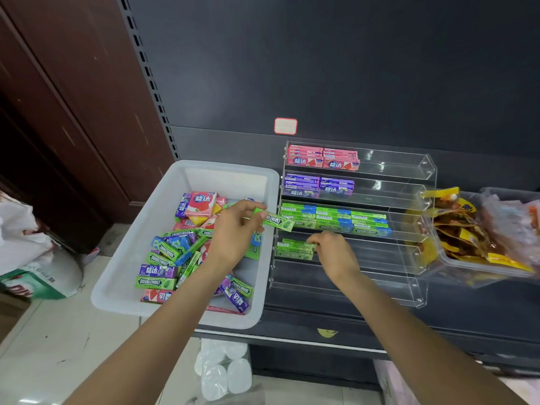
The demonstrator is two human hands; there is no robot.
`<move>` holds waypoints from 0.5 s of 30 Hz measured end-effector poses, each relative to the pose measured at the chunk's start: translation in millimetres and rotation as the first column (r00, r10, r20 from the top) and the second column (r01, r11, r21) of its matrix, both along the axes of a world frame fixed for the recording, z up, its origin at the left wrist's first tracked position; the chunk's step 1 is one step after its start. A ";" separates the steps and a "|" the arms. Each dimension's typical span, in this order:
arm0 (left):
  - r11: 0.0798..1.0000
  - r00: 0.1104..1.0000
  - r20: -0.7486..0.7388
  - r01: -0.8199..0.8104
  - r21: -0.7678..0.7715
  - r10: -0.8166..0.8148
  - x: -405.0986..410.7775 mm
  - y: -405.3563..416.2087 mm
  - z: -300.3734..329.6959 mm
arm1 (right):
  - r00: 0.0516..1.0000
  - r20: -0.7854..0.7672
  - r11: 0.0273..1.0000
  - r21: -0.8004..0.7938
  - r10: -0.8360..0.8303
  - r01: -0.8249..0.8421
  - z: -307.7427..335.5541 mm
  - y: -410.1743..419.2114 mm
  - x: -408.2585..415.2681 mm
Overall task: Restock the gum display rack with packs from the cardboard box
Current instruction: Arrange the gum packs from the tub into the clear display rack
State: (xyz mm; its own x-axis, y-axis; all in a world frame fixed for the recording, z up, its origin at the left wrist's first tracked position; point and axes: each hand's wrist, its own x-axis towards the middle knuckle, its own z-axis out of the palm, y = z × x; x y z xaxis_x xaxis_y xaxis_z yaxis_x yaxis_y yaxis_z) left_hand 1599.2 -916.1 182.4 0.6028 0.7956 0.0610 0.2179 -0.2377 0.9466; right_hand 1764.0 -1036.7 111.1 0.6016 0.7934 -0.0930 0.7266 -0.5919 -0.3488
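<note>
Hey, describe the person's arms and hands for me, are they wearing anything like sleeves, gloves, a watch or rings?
Both forearms are bare as far as the picture shows, with no sleeve in view. The left hand and right hand wear no gloves. No watch or bracelet shows at either wrist, and no ring is visible on the fingers, though some of them are partly hidden.

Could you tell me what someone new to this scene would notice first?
Most striking is the white tub at left, heaped with loose green, purple and pink gum packs. Beside it on the dark shelf stands the clear acrylic rack, its tiers sorted pink, purple, then green from the top. In front, the left hand holds a green Doublemint pack while the right hand pinches the packs in the fourth tier.
</note>
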 end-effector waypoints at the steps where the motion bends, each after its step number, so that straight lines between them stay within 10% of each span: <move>1: 1.000 1.000 0.001 0.000 -0.005 0.000 -1.3 0.4 -0.3 | 0.999 -0.024 1.000 0.019 0.024 -0.024 -0.8 2.2 -1.9; 15: 0.999 0.999 -0.009 0.032 0.002 -0.032 4.3 -1.0 -4.7 | 0.987 -0.163 0.985 0.169 0.009 0.018 26.1 -11.4 -1.9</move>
State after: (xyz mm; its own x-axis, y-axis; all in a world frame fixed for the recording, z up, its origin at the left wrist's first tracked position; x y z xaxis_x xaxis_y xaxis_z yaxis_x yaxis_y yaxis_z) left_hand 1603.5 -917.1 177.7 0.6282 0.7760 0.0571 0.2189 -0.2467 0.9441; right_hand 1762.2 -1048.1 137.2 0.5931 0.8033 -0.0542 0.6495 -0.5172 -0.5573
